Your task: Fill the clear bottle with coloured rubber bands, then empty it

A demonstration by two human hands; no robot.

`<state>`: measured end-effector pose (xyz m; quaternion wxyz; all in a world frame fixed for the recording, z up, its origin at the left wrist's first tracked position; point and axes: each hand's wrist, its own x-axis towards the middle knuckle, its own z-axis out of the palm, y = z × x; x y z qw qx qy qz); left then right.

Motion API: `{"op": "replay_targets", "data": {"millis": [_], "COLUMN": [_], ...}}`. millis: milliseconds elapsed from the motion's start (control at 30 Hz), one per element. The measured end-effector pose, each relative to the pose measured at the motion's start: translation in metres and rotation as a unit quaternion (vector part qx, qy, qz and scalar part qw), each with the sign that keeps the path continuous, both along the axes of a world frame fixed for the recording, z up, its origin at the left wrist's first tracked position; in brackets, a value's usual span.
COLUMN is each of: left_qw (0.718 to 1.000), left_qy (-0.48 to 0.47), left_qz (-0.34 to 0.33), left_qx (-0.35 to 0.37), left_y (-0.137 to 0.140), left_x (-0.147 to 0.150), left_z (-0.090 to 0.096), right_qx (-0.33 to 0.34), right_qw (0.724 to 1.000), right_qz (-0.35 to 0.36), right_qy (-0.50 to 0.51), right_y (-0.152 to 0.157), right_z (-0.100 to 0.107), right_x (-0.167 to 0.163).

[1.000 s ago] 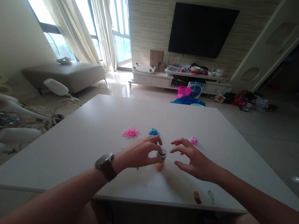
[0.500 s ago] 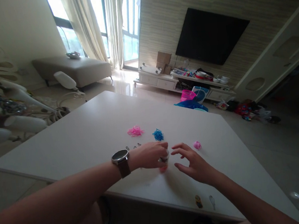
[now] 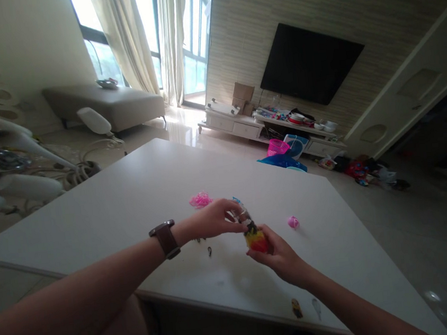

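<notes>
A small clear container (image 3: 257,243), filled with red, yellow and black bits in layers, is tilted above the table between my hands. My right hand (image 3: 281,257) wraps its lower, coloured end. Around its clear upper end curl the fingers of my left hand (image 3: 218,217), whose wrist wears a watch (image 3: 166,239). Behind the left hand lies a pile of pink loops (image 3: 201,199). Only a bit of the blue pile (image 3: 235,200) shows past the fingers. A small dark clip (image 3: 209,251) rests below the left hand, with others partly hidden by it.
On the white table (image 3: 161,179), a pink rose-shaped piece (image 3: 293,222) lies right of my hands. Near the front edge are a yellow figure (image 3: 296,308) and a small whitish piece (image 3: 316,308). Beyond the table stand a pink basket (image 3: 278,147) and a TV cabinet (image 3: 246,128).
The container has been lifted and tilted. My right hand, open and apart from it before, has closed round its lower end. My left hand stays at its top.
</notes>
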<state>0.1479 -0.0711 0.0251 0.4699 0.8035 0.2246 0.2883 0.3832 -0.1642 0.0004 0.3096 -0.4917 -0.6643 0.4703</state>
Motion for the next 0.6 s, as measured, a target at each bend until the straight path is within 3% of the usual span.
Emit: {"op": "replay_targets", "data": {"millis": [333, 467, 600], "left_qw": [0.988, 0.989, 0.996], "left_qy": [0.099, 0.091, 0.039], "left_qz": [-0.116, -0.117, -0.077], "left_qx": [-0.022, -0.016, -0.003], "left_y": [-0.016, -0.021, -0.019], "left_x": [-0.007, -0.005, -0.004], "left_z": [0.003, 0.003, 0.003], "right_qx": [0.021, 0.021, -0.011], "right_qw": [1.000, 1.000, 0.997], "right_qz": [-0.004, -0.010, -0.037], "right_qy": [0.009, 0.018, 0.074], "right_y": [-0.005, -0.008, -0.006], "right_z": [0.017, 0.020, 0.020], "right_x": [0.010, 0.011, 0.007]}}
